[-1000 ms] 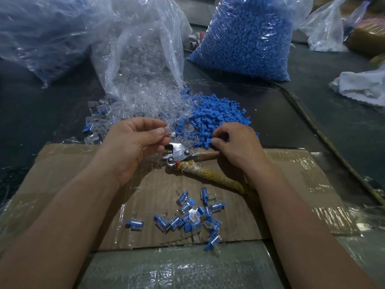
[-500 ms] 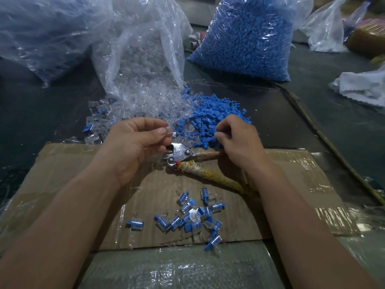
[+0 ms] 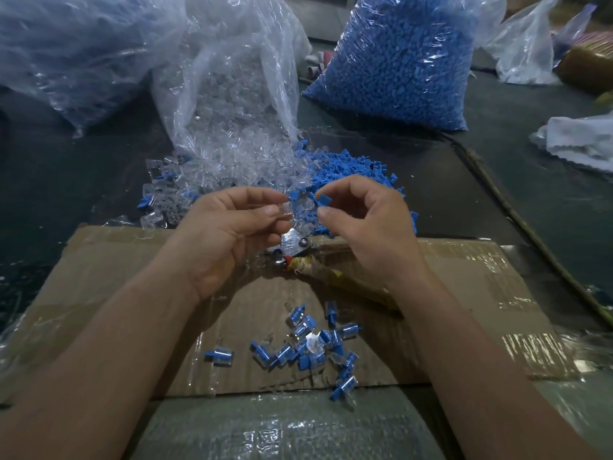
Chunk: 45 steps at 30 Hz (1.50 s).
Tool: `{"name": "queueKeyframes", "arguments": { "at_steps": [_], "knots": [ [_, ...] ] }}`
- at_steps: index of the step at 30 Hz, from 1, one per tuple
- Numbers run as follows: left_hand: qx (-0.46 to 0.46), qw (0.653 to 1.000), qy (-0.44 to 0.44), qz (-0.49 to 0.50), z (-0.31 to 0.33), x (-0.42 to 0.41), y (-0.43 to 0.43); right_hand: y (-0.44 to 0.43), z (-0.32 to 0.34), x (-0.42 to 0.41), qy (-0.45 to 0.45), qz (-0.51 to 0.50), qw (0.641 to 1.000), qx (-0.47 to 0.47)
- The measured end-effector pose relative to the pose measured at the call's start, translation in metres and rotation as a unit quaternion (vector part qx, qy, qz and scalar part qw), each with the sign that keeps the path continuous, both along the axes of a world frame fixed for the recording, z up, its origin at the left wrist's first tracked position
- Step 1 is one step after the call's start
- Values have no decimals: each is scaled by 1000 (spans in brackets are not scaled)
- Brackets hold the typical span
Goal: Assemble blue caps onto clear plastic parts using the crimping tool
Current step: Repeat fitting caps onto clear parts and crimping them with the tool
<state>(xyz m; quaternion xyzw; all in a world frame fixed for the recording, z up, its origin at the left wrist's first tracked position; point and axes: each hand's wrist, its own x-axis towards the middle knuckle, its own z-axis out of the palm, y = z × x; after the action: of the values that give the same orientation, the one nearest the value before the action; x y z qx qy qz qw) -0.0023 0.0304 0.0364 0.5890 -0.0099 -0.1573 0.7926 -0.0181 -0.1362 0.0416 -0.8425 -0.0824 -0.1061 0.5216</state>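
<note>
Your left hand [image 3: 229, 234] pinches a clear plastic part [image 3: 286, 212] between thumb and fingertips. Your right hand [image 3: 368, 227] pinches a blue cap [image 3: 323, 200] between thumb and forefinger, its other fingers loosely curled. The two pieces sit just apart, above the crimping tool [image 3: 295, 248], which lies on the cardboard [image 3: 116, 260] under your hands. Bring the cap straight toward the mouth of the clear part, not at a slant; a tilted cap would likely jam or slip off. Hold the clear part by its sides so its mouth is free. Seat the cap by hand first, then reach for the tool. The assembled pieces [image 3: 308, 346] lie on the near side.
</note>
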Motion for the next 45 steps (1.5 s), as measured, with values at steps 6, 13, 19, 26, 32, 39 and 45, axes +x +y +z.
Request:
{"name": "queueKeyframes", "arguments": {
  "at_steps": [6,13,19,26,32,39,45],
  "knots": [
    [19,1000,2,9,1,-1,-4,6,1,-3,-9,16,998,64],
    [26,1000,8,-3,1,-3,-7,9,-1,-4,-25,44,997,66],
    [41,999,-5,-8,2,-4,-7,10,0,-4,-20,53,997,60],
    [35,999,-3,-2,3,-4,-7,7,2,-5,17,81,995,59],
    [29,999,-13,-17,1,-5,-7,7,2,-5,17,84,993,85],
    [20,999,-25,-29,-3,-3,-7,7,2,-5,25,93,991,89],
    [13,999,-29,-28,-4,-3,-7,6,4,-6,65,115,980,149]
  ]
}}
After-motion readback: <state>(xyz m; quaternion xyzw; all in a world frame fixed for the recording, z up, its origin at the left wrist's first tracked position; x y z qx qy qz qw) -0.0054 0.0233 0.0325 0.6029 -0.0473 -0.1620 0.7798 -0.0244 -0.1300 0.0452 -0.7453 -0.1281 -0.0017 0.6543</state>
